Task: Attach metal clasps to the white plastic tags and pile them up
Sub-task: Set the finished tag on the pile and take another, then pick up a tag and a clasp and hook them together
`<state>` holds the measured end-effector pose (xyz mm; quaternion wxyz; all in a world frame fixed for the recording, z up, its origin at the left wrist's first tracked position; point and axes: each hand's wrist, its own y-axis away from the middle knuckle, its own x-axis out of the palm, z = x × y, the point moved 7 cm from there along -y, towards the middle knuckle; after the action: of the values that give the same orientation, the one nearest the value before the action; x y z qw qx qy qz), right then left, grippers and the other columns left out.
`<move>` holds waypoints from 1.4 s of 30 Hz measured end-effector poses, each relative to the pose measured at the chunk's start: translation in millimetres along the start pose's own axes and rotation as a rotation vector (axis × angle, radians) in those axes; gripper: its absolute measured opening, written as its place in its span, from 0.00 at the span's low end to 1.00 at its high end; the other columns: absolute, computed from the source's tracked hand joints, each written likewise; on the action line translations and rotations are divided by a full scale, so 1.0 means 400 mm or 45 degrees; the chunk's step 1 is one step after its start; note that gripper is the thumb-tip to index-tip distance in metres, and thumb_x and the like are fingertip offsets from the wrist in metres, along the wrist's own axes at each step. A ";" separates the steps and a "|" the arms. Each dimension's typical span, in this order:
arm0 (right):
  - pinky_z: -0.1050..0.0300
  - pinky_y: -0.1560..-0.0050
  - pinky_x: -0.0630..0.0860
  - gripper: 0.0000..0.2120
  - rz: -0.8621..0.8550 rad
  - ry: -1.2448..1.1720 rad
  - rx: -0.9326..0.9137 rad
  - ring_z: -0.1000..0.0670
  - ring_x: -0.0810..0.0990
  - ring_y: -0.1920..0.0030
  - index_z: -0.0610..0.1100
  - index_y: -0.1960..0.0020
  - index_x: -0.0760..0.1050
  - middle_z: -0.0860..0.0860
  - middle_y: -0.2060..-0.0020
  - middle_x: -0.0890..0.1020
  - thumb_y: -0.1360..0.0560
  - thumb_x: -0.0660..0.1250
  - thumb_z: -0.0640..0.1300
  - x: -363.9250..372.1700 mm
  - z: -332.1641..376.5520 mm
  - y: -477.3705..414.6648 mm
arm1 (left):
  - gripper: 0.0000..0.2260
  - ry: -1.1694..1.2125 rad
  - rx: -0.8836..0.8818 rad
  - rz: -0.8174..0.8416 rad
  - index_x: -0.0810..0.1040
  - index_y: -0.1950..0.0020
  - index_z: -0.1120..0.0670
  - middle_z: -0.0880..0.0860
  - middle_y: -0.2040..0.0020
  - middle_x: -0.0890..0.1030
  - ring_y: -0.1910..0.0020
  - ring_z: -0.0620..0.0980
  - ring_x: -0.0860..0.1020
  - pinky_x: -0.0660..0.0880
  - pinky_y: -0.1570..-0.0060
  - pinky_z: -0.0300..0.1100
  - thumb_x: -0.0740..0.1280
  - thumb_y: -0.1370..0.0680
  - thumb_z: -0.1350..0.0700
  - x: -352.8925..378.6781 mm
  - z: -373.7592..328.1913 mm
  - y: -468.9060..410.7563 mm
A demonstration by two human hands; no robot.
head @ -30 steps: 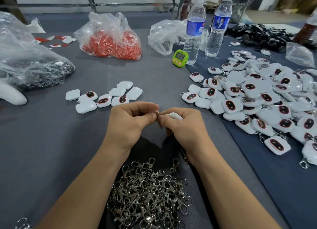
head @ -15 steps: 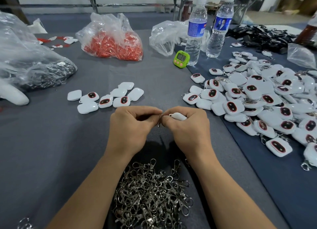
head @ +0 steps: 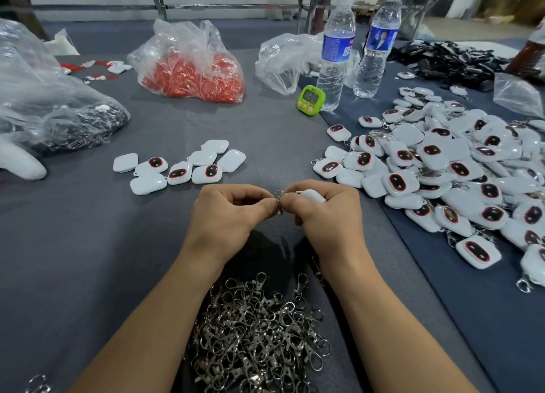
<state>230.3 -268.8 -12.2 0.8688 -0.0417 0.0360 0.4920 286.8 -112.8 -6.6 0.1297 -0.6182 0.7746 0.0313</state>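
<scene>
Two grips meet: left hand [head: 233, 215] pinches a metal clasp [head: 279, 197], right hand [head: 330, 220] grasps a white tag [head: 313, 195]

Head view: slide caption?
Left hand pinches a metal ring at the white tag held by the right hand, clasp heap between the forearms.

water bottles [head: 336, 47]: 2 | green timer [head: 311, 99]: 1 | tags at left [head: 180, 173]: 8
</scene>
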 end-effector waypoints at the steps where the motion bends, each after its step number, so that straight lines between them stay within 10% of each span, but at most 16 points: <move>1: 0.58 0.66 0.72 0.04 0.030 -0.068 0.045 0.54 0.75 0.71 0.50 0.64 0.86 0.52 0.71 0.83 0.38 0.74 0.44 0.002 -0.004 -0.001 | 0.06 0.034 -0.012 0.025 0.88 0.61 0.45 0.48 0.64 0.86 0.62 0.44 0.84 0.79 0.55 0.42 0.79 0.30 0.57 0.003 0.001 -0.001; 28: 0.66 0.73 0.67 0.09 0.442 -0.070 0.094 0.56 0.71 0.74 0.46 0.66 0.84 0.51 0.75 0.77 0.31 0.74 0.34 0.021 0.002 0.003 | 0.04 0.017 -0.005 0.275 0.85 0.66 0.54 0.52 0.71 0.76 0.68 0.47 0.71 0.68 0.64 0.42 0.71 0.37 0.60 0.022 -0.022 0.011; 38: 0.63 0.67 0.71 0.03 0.302 -0.044 -0.146 0.56 0.73 0.70 0.47 0.66 0.85 0.52 0.73 0.80 0.36 0.73 0.40 0.013 0.029 -0.002 | 0.05 0.129 0.010 0.160 0.84 0.69 0.54 0.51 0.72 0.78 0.70 0.45 0.74 0.71 0.68 0.34 0.69 0.36 0.60 0.022 -0.018 0.012; 42: 0.56 0.63 0.75 0.07 0.207 0.136 -0.047 0.55 0.76 0.69 0.52 0.56 0.86 0.55 0.69 0.82 0.32 0.75 0.41 0.013 -0.006 -0.009 | 0.03 -0.110 0.057 -0.190 0.85 0.67 0.48 0.47 0.72 0.81 0.73 0.41 0.74 0.71 0.69 0.35 0.71 0.36 0.53 -0.032 -0.021 0.011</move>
<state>236.0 -266.5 -15.1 0.8218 -0.0808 0.0767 0.5587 283.8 -101.3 3.9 0.1788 -0.6692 0.7206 0.0310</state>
